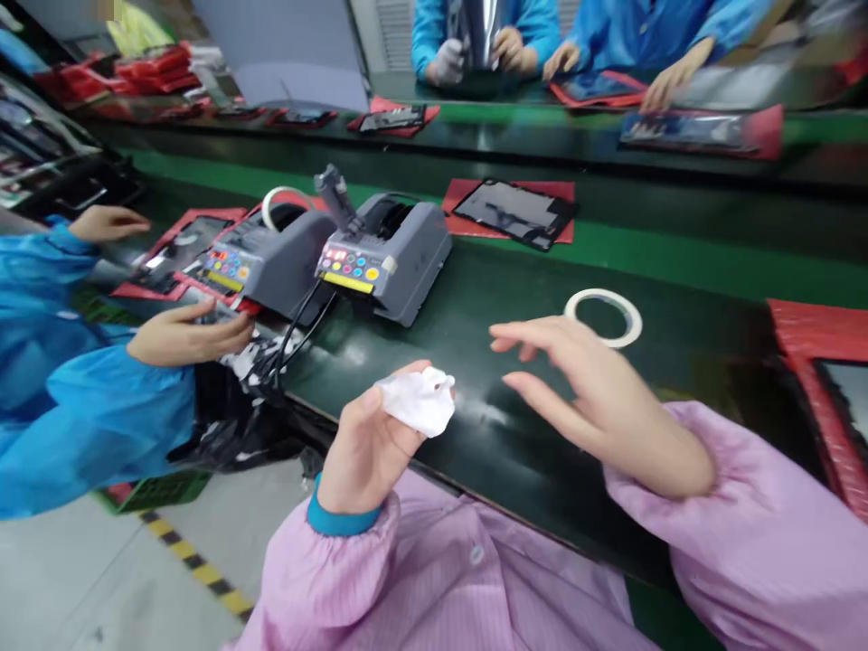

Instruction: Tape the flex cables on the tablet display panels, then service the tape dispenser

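My left hand (366, 443) is closed on a small crumpled white cloth (419, 400), held just above the near edge of the dark green conveyor belt (488, 298). My right hand (597, 398) hovers over the belt to the right, fingers stretched out and apart, holding nothing. A white tape ring (603, 317) lies flat on the belt just beyond my right fingers. Both my arms wear pink sleeves.
Two grey tape dispensers (390, 258) (271, 258) with coloured buttons stand at the left. Red trays with dark panels (515, 212) (831, 389) lie along the belt. A co-worker in blue (81, 407) works at the left; others in blue stand across the line (475, 45).
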A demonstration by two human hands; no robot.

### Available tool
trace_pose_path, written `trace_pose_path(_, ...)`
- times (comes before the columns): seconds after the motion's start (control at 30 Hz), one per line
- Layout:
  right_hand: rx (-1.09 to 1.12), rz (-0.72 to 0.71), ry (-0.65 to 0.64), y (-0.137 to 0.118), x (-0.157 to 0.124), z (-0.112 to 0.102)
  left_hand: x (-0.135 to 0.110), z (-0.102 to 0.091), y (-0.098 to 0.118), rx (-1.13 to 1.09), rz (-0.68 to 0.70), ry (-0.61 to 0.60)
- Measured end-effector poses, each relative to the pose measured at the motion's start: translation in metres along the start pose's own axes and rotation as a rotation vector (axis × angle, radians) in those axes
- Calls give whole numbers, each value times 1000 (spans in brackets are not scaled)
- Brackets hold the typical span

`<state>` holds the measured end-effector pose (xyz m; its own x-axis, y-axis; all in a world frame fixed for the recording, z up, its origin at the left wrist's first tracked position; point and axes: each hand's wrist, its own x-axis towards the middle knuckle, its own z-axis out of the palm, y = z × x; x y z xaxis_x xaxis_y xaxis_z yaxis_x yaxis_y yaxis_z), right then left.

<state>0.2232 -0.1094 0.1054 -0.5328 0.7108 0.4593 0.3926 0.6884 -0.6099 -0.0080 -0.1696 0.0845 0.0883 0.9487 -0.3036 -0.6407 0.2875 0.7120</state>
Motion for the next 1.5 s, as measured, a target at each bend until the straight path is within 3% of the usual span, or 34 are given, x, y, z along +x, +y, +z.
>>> trace_pose_path(0.1,-8,15,50,31,4,20,35,5,-4,20,-71,41)
trace_pose_path(0.2,-166,164,145,73,3,46,83,14,-6,23,-130,156)
trace_pose_path(0.33,-295,322,-112,101,0,59,139,22,-10,23,-149,165)
trace_pose_path(0.37,-273,325,-82,100,2,55,147,22,-12,28,-159,153)
trace_pose_path(0.43,-225,260,127,89,9,43,157,20,-16,37,-183,133)
trace_pose_path(0.5,-207,114,345,75,22,32,160,16,-21,41,-200,111)
trace_pose_path(0.57,-208,-18,359,67,37,32,160,12,-23,44,-211,82)
trace_pose_path(0.63,-208,-23,151,68,50,43,160,8,-24,51,-214,61)
trace_pose_path(0.7,-184,89,-129,73,58,57,161,6,-23,58,-207,55)
trace_pose_path(0.73,-164,139,-206,75,61,62,161,6,-23,63,-201,56)
trace_pose_path(0.8,-143,154,-140,77,63,67,163,6,-21,75,-197,56)
trace_pose_path(0.9,-245,132,242,71,61,67,166,7,-19,96,-208,43)
trace_pose_path(0.93,-295,149,297,69,60,68,167,8,-19,102,-213,40)
trace_pose_path(0.97,-334,164,280,67,59,71,168,8,-19,109,-217,41)
trace_pose_path(1.07,-349,163,17,68,57,79,172,7,-19,138,-220,76)
trace_pose_path(1.1,-348,164,-19,68,56,81,173,6,-19,148,-217,86)
trace_pose_path(1.27,-466,208,208,68,47,75,178,5,-21,139,-208,75)
trace_pose_path(1.4,-454,108,-52,77,41,83,176,4,-26,-13,-236,51)
trace_pose_path(1.5,-439,139,-77,81,42,89,172,2,-30,-64,-216,48)
